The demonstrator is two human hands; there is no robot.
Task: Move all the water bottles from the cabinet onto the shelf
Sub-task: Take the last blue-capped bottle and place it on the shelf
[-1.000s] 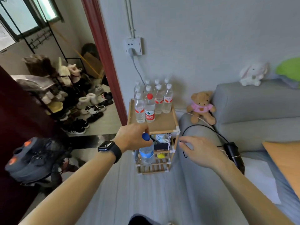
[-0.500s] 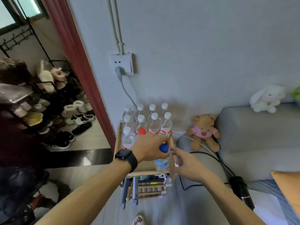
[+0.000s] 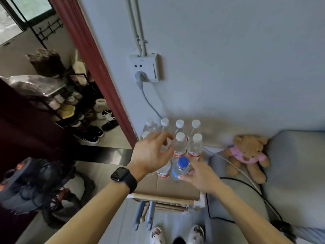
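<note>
A blue-capped water bottle [image 3: 179, 167] stands on the wooden shelf top [image 3: 175, 188], in front of several white-capped bottles [image 3: 195, 147] grouped near the wall. My right hand [image 3: 198, 173] touches the blue-capped bottle's right side, fingers curled around it. My left hand [image 3: 152, 154], with a black watch on the wrist, hovers above the left bottles with fingers spread and nothing in it. It hides part of a bottle with a red label [image 3: 164, 170].
A wall socket [image 3: 144, 67] with a grey cable sits above the shelf. A teddy bear [image 3: 248, 155] leans on the grey sofa [image 3: 290, 164] at right. A black cable [image 3: 246, 185] crosses the sofa arm. Shoe racks [image 3: 73, 111] stand at left, a dark bag [image 3: 31, 187] lower left.
The blue-capped bottle went from the lower rack up onto the shelf top. My left hand let go of its cap and opened; my right hand came onto the bottle.
</note>
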